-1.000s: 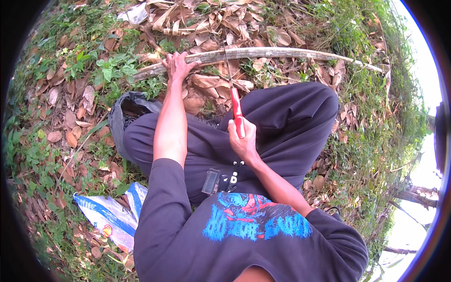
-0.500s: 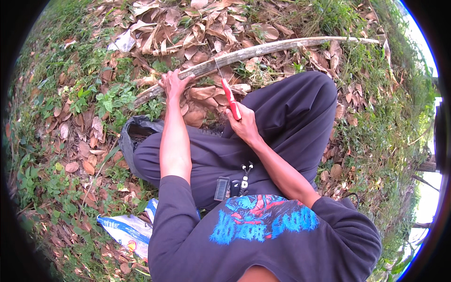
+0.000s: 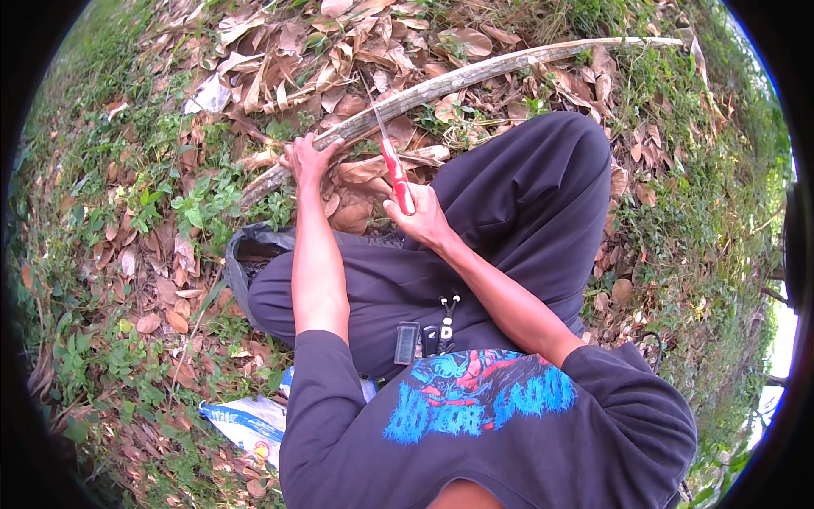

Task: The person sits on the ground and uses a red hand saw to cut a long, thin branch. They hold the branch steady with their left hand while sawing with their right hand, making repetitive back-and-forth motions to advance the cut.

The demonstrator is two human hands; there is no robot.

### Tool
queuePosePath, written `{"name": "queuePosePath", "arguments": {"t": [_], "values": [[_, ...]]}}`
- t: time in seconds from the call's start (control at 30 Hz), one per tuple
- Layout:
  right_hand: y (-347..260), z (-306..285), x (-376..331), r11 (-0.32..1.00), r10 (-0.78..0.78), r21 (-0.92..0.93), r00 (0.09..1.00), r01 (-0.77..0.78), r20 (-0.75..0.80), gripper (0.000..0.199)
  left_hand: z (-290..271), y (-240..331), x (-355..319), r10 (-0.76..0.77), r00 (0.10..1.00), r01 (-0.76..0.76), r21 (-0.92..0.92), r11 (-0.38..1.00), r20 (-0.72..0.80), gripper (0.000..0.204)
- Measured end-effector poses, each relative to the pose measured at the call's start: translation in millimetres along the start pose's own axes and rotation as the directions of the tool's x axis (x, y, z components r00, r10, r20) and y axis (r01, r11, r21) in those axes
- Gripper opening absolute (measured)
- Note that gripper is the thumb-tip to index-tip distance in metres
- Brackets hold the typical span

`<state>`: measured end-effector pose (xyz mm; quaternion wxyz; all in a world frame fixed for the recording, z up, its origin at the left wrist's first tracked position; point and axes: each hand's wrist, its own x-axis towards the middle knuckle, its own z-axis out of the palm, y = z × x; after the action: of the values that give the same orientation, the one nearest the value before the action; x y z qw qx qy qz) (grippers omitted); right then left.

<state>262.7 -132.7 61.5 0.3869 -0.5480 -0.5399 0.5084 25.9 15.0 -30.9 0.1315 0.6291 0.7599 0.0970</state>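
Note:
A long, pale wooden branch [image 3: 475, 75] lies in a slight curve across the ground in front of my legs. My left hand [image 3: 308, 161] grips it near its left end, the fingers over the wood. In my right hand [image 3: 421, 217] is a saw [image 3: 397, 176] with a red handle, the fingers wrapped round its lower part. The saw's thin blade crosses the branch a little to the right of my left hand. How deep it sits in the wood I cannot tell.
Dry brown leaves [image 3: 254, 76] and green weeds [image 3: 203, 204] cover the ground. My bent legs [image 3: 526, 187] are close behind the branch. A white and blue plastic sack [image 3: 246, 424] lies by my left side, and a whitish scrap [image 3: 209, 95] lies at the far left.
The saw and my right hand have shifted slightly left in view. The branch appears a little higher as the view moves. Both hands keep their holds.

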Motion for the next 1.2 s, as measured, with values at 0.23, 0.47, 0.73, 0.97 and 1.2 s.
{"name": "queuePosePath", "arguments": {"t": [0.23,0.47,0.73,0.97,1.2], "values": [[-16.8,-5.7,2.3,0.959,0.072,0.266,0.993,-0.095,0.096,0.022,-0.2,-2.4,1.7,-0.004,1.000,0.003,0.029,1.000,0.027,0.082],[-22.8,-4.9,-37.6,0.994,-0.110,0.008,0.984,0.113,-0.143,0.026,1.1,-1.5,1.0,0.025,1.000,-0.025,0.046,0.999,0.005,0.078],[-10.5,-7.8,-6.6,0.953,-0.285,-0.136,0.952,0.269,-0.110,0.016,9.5,-9.9,9.9,0.041,0.999,-0.042,0.050,0.998,0.010,0.080],[-18.5,-16.2,-66.8,0.972,-0.216,-0.120,0.971,0.203,-0.104,0.017,7.8,-9.6,6.5,0.044,0.999,-0.045,0.022,0.999,0.024,0.081],[-23.6,-24.0,12.2,0.995,-0.085,-0.066,0.983,0.075,-0.161,0.020,5.5,-6.7,8.7,0.044,0.999,-0.045,0.038,0.998,0.020,0.080]]}}
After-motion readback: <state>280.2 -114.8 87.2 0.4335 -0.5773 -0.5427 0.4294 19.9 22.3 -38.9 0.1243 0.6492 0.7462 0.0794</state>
